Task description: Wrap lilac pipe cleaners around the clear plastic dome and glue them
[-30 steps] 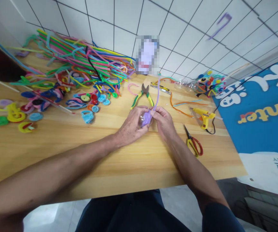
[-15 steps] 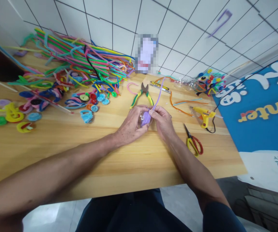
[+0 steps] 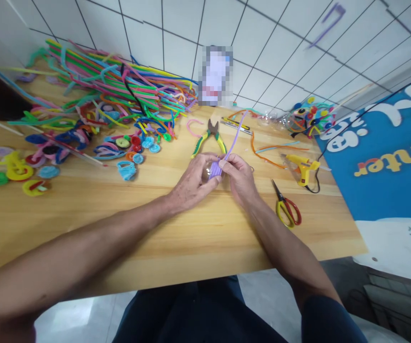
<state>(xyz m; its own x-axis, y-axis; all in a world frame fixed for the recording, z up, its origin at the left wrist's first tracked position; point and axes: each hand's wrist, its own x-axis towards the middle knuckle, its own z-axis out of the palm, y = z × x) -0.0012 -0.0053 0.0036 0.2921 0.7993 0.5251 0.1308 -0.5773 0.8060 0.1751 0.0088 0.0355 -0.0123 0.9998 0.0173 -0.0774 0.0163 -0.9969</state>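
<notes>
Between my hands is a clear plastic ball point(image 3: 208, 172), partly covered by rows of purple pipe cleaner point(image 3: 236, 136). My left hand point(image 3: 193, 183) curls around the ball's left side, thumb below and fingers above. My right hand point(image 3: 239, 176) pinches the pipe cleaner against the ball's right side, and its free end sticks up and away past the fingers. Green-and-yellow pliers point(image 3: 212, 133) lie with open handles just beyond my hands. Fingers hide part of the ball.
Bundled colourful pipe cleaners point(image 3: 119, 85) and coiled pieces point(image 3: 19, 166) cover the table's left. Scissors point(image 3: 287, 209) and a yellow glue gun point(image 3: 303, 167) lie at right. A cutter knife point(image 3: 236, 125) is behind. A blurred phone point(image 3: 214, 76) leans on the tiled wall.
The view has shifted slightly. Both hands keep hold of the ball and purple pipe cleaner, with the free end tilted slightly more to the right.
</notes>
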